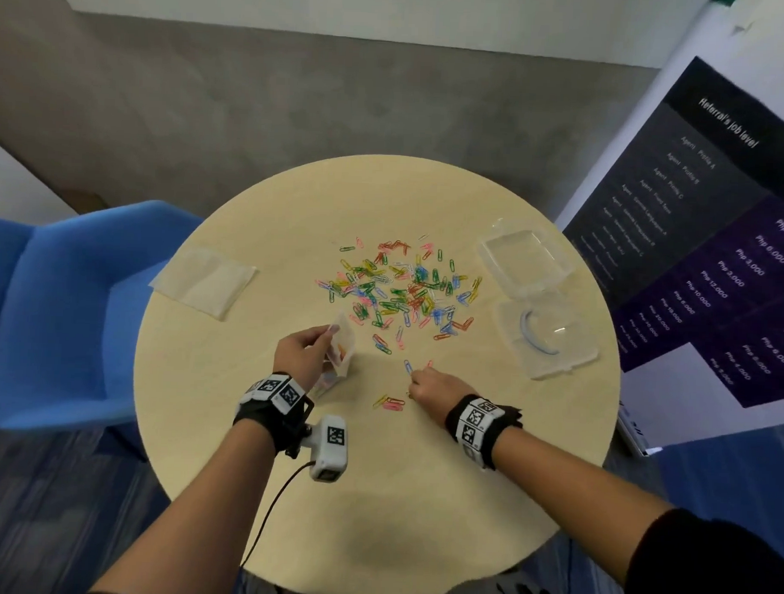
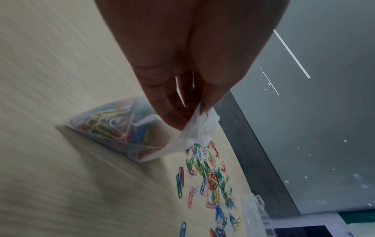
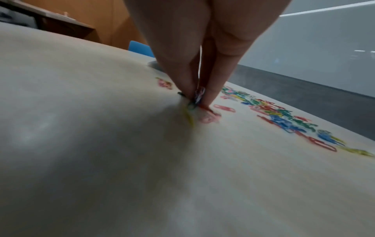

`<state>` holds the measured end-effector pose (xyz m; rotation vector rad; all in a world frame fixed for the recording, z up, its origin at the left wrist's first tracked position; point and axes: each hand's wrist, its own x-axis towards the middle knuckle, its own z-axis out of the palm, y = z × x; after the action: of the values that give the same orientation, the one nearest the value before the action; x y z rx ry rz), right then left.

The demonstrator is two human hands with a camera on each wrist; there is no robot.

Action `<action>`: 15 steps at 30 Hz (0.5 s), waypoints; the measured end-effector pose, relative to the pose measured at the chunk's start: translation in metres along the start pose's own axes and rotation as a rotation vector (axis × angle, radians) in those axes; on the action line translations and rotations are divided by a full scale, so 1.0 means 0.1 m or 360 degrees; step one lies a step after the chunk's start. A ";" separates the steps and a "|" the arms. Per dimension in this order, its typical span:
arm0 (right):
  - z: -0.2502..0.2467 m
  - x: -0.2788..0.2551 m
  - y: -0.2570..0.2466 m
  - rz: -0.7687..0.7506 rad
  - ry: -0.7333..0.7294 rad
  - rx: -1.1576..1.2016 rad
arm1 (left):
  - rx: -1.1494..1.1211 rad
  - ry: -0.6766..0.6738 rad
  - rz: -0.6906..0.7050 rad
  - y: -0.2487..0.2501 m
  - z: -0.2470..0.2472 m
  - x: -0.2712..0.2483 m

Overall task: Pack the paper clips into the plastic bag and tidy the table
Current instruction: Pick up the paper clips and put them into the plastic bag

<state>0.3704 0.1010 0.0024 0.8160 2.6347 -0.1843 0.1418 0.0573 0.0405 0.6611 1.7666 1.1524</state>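
A blue chair (image 1: 69, 312) stands at the far left, beside the round pale worktop (image 1: 373, 518). On the worktop's left part lies a flat stack of clear bags (image 1: 204, 281), well apart from everything else. Nearer the middle, the left hand (image 1: 301, 353) pinches the mouth of the plastic bag (image 2: 121, 133) between thumb and fingertips (image 2: 172, 112); the bag's bottom rests on the worktop and already holds a bunch of coloured clips. Just right of it, the right hand (image 1: 429, 387) has its fingers drawn together, tips down on the worktop, pinching a few clips (image 3: 194, 99); a pink clip and a yellow one (image 1: 388, 402) lie just beside it on its left. Beyond both hands, toward the far side, the loose paper clips (image 1: 399, 288) spread in a colourful scatter across the middle of the worktop. Right of the scatter sits an open clear plastic box (image 1: 527, 261) with its lid (image 1: 544, 335) laid flat nearer. A dark printed banner (image 1: 703, 245) stands at the far right.
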 end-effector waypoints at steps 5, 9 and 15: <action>-0.24 0.16 0.25 0.0610 0.0130 0.0654 | 0.0057 -0.0022 -0.0003 -0.06 0.04 0.05; -0.49 0.16 0.28 0.1027 0.0555 0.2236 | 0.0050 -0.0041 0.0011 -0.05 0.11 0.03; -0.90 0.57 -0.16 0.0698 0.0359 0.2440 | 0.0042 -0.0072 0.0069 -0.05 0.20 0.03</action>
<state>0.2892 0.1384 0.0636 1.8116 1.9720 -2.1663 0.1580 0.0661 0.0317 0.7391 1.7398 1.1364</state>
